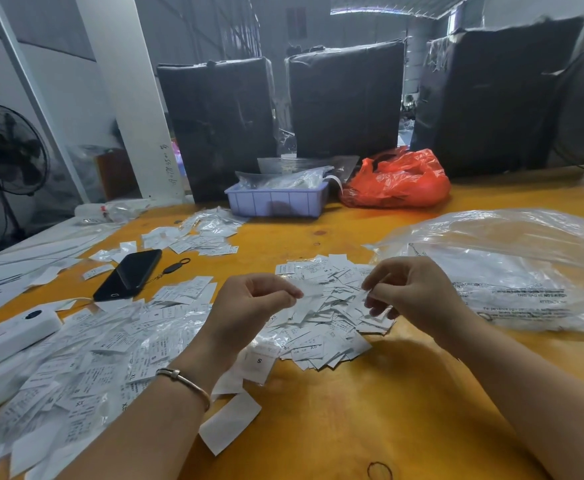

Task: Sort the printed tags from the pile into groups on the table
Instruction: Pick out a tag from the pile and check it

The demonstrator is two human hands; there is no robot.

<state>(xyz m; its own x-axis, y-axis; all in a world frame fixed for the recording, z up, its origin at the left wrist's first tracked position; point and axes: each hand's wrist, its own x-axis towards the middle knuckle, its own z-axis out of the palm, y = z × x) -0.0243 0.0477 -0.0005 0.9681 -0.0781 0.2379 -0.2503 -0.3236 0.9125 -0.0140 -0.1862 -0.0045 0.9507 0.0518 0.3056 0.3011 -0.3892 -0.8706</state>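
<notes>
A loose pile of white printed tags [332, 317] lies in the middle of the orange table [370, 410]. Just above it my left hand [252, 306] pinches the left end of one tag [313, 292] between thumb and forefinger. My right hand [411, 292] hovers over the pile's right side and pinches a small tag [366, 293] at its fingertips. A wider spread of tags [86, 362], some marked S, XS or XL, covers the table at the left. A further group of tags [200, 237] lies at the back left.
A black phone [129, 274] with a key fob lies left of centre. A white device [10, 336] sits at the left edge. A lilac tray [276, 200] and red bag [397, 180] stand at the back. A clear plastic bag [512, 268] lies right. A rubber band [379, 471] lies near me.
</notes>
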